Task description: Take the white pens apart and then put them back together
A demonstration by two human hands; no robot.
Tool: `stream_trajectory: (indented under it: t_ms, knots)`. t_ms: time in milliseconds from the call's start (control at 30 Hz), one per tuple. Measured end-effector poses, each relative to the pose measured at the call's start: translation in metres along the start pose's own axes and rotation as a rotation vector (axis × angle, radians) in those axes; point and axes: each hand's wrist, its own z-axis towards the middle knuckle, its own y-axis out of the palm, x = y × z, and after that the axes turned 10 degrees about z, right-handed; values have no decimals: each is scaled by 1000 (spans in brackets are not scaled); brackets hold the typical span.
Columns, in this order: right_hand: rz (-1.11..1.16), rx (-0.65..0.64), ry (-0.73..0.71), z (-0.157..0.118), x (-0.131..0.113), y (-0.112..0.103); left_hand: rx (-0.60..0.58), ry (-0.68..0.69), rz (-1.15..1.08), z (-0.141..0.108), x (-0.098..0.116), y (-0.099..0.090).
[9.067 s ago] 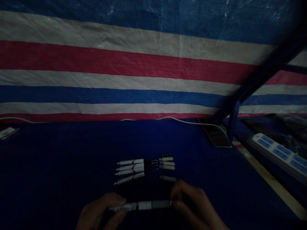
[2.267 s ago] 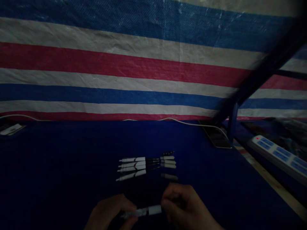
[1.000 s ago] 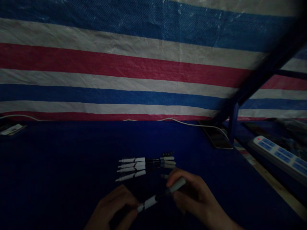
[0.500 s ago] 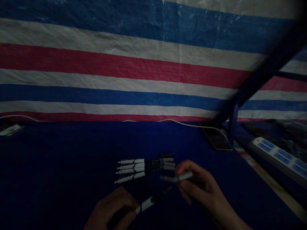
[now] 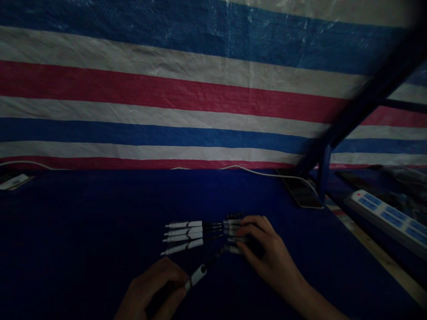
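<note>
My left hand (image 5: pixel 160 284) is closed around the end of a white pen barrel (image 5: pixel 196 278), which has a dark refill (image 5: pixel 212 261) sticking out of it toward the upper right. Several similar white pen barrels (image 5: pixel 185 234) lie side by side on the table, their dark refills pointing right. At the refills' ends is a row of short grey, partly clear pen tubes (image 5: pixel 232 227). My right hand (image 5: pixel 263 246) rests over this row, thumb and fingers around one tube (image 5: pixel 237 240). Another tube (image 5: pixel 233 250) lies just below the thumb. Dim light blurs the small details.
Small dark ribbed pieces (image 5: pixel 235 215) lie behind the tubes. A phone (image 5: pixel 302 193) sits at the table's (image 5: pixel 100 222) back right, beneath a white cable (image 5: pixel 267 174). A blue metal post (image 5: pixel 323 171) stands beside it. Farther right is a power strip (image 5: pixel 387 215). Striped tarpaulin (image 5: pixel 150 102) hangs behind.
My right hand has moved left and away from me, onto the row of tubes. The tube it held in the air is now down among the row. My left hand's pen barrel has shifted slightly left.
</note>
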Motion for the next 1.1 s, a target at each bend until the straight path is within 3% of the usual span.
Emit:
stream_trajectory:
  t_ms: [433, 767, 967, 1100]
  knots:
    - [-52, -163, -37, -4, -6, -6, 250, 72, 339, -3, -25, 0]
    - [-174, -171, -95, -7, -5, -7, 231, 58, 409, -3, -30, 8]
    - [-103, -166, -59, -8, -3, -5, 185, 110, 483, -11, -46, 15]
    - [-48, -117, -53, -7, -2, -8, 259, 121, 462, -16, -55, 21]
